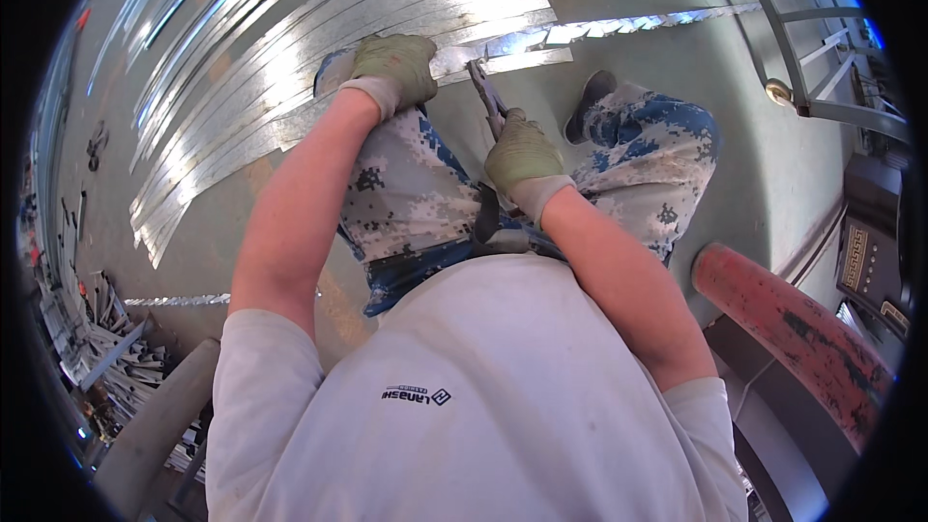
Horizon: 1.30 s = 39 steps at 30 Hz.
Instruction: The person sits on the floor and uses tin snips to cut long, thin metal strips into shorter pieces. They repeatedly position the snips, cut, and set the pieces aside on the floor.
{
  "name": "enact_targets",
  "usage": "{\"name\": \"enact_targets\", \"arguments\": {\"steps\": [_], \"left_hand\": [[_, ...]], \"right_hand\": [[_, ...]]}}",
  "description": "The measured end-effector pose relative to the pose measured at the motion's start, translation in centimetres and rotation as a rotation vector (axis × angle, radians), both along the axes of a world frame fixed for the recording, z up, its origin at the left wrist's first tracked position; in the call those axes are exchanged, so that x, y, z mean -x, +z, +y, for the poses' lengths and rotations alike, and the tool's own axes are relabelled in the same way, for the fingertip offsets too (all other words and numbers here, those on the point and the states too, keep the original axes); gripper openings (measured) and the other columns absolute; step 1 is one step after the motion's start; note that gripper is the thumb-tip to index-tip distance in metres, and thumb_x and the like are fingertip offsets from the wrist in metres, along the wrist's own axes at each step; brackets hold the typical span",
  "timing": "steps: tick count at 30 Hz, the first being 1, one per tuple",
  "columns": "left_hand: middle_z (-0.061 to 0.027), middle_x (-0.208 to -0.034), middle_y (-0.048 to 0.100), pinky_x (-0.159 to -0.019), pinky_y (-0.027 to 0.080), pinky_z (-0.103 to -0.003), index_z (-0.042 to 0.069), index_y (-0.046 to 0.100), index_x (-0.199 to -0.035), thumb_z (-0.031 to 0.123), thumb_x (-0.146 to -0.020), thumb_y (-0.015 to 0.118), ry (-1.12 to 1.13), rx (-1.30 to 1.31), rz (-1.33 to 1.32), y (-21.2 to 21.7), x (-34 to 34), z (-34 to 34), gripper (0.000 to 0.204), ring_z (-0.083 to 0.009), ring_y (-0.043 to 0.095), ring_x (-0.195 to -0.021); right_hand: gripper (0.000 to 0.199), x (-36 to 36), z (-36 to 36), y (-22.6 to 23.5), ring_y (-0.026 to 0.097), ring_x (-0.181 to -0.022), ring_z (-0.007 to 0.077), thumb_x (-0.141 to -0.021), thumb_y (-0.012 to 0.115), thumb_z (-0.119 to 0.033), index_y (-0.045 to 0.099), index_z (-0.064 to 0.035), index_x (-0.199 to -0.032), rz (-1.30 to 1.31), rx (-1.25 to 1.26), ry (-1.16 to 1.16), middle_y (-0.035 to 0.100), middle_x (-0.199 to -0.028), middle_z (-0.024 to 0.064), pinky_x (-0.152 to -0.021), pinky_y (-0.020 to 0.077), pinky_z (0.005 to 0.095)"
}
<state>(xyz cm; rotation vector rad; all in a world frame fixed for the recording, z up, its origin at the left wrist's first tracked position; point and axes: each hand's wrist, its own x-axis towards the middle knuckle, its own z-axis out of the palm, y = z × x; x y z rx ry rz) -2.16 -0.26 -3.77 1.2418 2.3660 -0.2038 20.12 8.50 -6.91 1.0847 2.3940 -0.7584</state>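
While your left hand [394, 68] presses down on the near ends of the metal strips [290, 68], your right hand [522, 150] sits closed around the handles of the snips [486, 97]. Both hands are gloved.

- Strips: shiny, flat, fanned out over the floor [628, 58]. Long axis runs from your hands away up-left; cut ends lie just ahead of and to the right of the left hand.
- Left hand: fingers curled over, palm down on a strip across your left knee [406, 184]. Pressing or gripping, cannot tell which.
- Snips: blades point forward and slightly left from the right hand, tips meeting a strip end just right of the left hand. They cross the strip's length at an angle.
- Nearer hand: left is on the strips; right reaches them only through the tool.
- One serrated offcut strip [657, 19] lies beyond the right hand, running off to the right.
- Red pipe [793, 329] lies behind and right of the right arm, well apart.
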Motion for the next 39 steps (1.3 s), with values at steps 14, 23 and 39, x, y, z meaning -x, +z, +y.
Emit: {"name": "enact_targets", "arguments": {"steps": [14,23,39], "left_hand": [[-0.0191,-0.130,0.083,-0.106,0.061,-0.049,0.011,0.082,-0.131,0.033,-0.089,0.078,0.000,0.009,0.027,0.0,-0.2,1.2,0.047,-0.0400,0.079,-0.123],[-0.0206,-0.156,0.070,-0.127,0.045,-0.050,0.010,0.070,-0.150,0.057,-0.097,0.075,0.108,-0.186,0.013,4.9,-1.8,-2.1,0.071,-0.0381,0.063,-0.148],[-0.0181,-0.133,0.077,-0.105,0.060,-0.053,0.011,0.069,-0.151,0.055,-0.097,0.081,0.078,-0.084,0.230,6.5,-3.0,-3.9,0.071,-0.0405,0.073,-0.125]], "right_hand": [[0.046,-0.4,0.3,-2.5,0.082,-0.113,0.0437,-0.122,0.048,-0.044,0.062,-0.0007,-0.132,0.111,-0.236,0.058,0.079,-0.126,0.0247,-0.093,0.0660,0.0538],[0.046,-1.1,1.6,0.5,0.075,-0.129,0.0470,-0.121,0.048,-0.043,0.061,-0.0058,-0.143,0.005,-0.026,-0.031,0.072,-0.141,0.0268,-0.108,0.0604,0.0562],[0.041,0.2,5.9,-0.3,0.074,-0.132,0.0465,-0.113,0.062,-0.029,0.060,-0.0073,-0.148,-0.014,-0.028,-0.022,0.070,-0.145,0.0266,-0.109,0.0619,0.0551]]}}
